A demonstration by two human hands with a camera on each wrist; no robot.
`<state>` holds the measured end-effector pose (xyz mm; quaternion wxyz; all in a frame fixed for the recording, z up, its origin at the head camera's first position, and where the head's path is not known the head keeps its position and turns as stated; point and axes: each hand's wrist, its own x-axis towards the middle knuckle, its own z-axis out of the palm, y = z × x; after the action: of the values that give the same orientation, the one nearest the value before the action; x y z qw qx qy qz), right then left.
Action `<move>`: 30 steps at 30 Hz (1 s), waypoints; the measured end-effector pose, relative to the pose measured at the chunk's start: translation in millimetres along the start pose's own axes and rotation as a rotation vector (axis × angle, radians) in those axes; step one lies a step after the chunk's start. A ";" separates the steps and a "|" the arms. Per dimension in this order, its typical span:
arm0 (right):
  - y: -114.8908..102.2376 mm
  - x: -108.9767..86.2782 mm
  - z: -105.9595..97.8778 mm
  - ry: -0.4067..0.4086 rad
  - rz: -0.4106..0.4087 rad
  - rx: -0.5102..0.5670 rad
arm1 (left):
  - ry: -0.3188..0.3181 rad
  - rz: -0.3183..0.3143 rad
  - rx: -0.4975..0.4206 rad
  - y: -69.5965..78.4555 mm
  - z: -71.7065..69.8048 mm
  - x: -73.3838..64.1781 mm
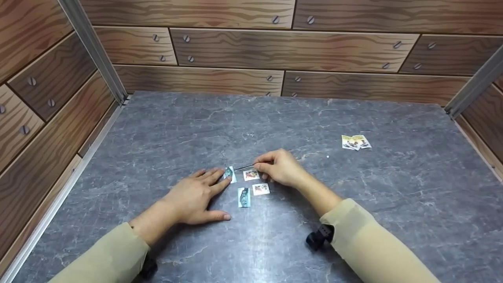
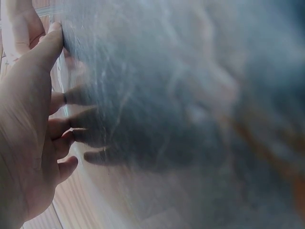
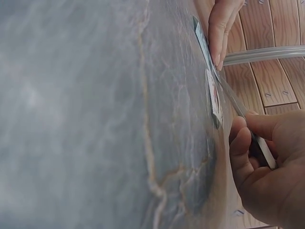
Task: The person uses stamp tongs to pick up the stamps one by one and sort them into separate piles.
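Note:
My left hand point(image 1: 192, 198) lies flat on the table with its fingers stretched out, fingertips resting on the upper blue stamp point(image 1: 232, 175). Between thumb and fingers, my right hand point(image 1: 283, 169) pinches slim metal tweezers point(image 3: 233, 98), whose tip reaches the edge of that stamp. Just below the tweezers, a white stamp with a red picture point(image 1: 251, 175) lies near the right fingertips. A second red-and-white stamp point(image 1: 261, 189) and another blue stamp point(image 1: 244, 197) lie closer to me. In the left wrist view, the left hand point(image 2: 28, 109) appears side-on over a blurred tabletop.
Farther off to the right, several yellowish stamps point(image 1: 355, 142) overlap in a small pile. A tiny white speck point(image 1: 327, 156) lies on the grey marbled table point(image 1: 188, 125). Wood-patterned walls point(image 1: 235, 47) with metal corner posts point(image 1: 94, 47) enclose the back and sides.

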<state>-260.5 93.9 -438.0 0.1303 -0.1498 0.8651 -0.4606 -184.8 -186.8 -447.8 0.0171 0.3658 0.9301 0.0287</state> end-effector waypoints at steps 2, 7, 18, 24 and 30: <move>0.8 -0.4 -0.3 0.004 0.000 0.009 | 0.003 0.002 0.002 0.1 0.0 0.4; 1.9 -1.0 -1.2 0.007 -0.005 0.031 | 0.011 0.007 -0.001 0.1 0.3 0.9; 2.6 0.3 -1.2 0.007 -0.013 0.021 | 0.019 0.009 -0.005 -0.1 1.0 -0.6; 2.8 0.2 -1.1 0.014 -0.017 0.019 | 0.020 0.009 -0.006 0.0 1.3 -0.8; 2.0 -1.0 -1.4 0.022 0.002 0.013 | 0.014 0.006 -0.002 0.2 1.2 -0.2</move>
<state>-260.4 96.4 -438.8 0.1223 -0.1430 0.8636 -0.4677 -184.4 -186.8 -449.0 0.0107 0.3685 0.9290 0.0321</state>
